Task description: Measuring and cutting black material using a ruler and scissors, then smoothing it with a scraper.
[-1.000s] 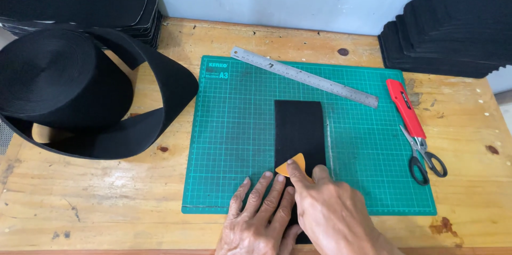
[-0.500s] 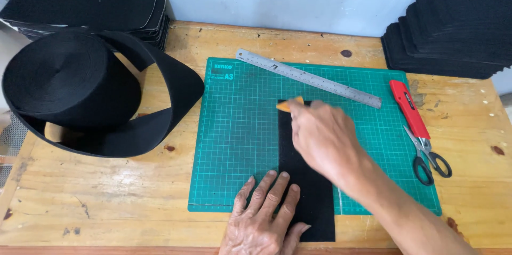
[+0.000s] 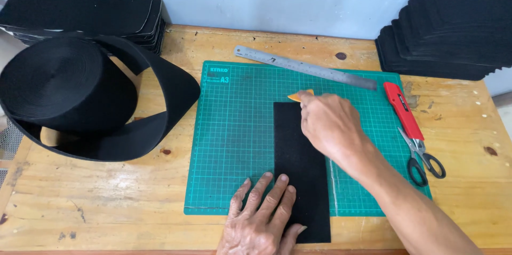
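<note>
A long rectangular strip of black felt-like fabric lies lengthwise on a green gridded cutting mat, its lower end running past the mat's near edge onto the pale, scuffed wooden table. The left hand rests flat on the strip's near end, fingers spread and pressing it down, closed on nothing. The right hand is at the strip's far end, fingers pinched around a small flat orange piece of tailor's chalk whose tip sits on the mat just at the strip's top edge.

Beyond the hand, a long steel ruler lies at a slant across the mat's far edge. To the right, a red utility knife lies partly on the mat's right margin, with black-handled scissors just below it, the blades near the knife's end.

On the table's left, a thick roll of black webbing lies on its side, a loose band curling out around it. Behind it sits a flat stack of cut black strips; a taller stack of black pieces fans out at the far right corner.
</note>
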